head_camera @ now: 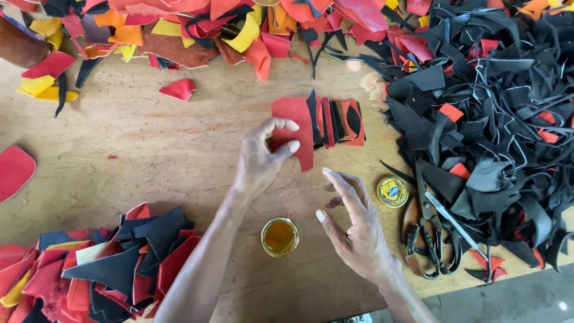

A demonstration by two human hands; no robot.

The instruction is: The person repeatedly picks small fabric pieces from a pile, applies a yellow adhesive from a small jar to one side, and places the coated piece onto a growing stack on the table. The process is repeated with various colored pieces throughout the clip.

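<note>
Left hand point(260, 160): we see fingers pinching the near edge of the red leather piece point(294, 128); it lies just beyond them, long axis running away from us.
Right hand point(353, 221): fingers spread, holding nothing; it is farther, beside the glue jar point(279, 237).

**A worn wooden surface over a grey floor**

The surface point(149, 143) is pale brown wood, scuffed and streaked with lighter marks, and fills nearly the whole view. At the bottom right corner its edge runs at a slant, and beyond it lies a strip of grey floor point(514, 299), rough like concrete. The light is soft and even, casting only faint shadows.
</note>
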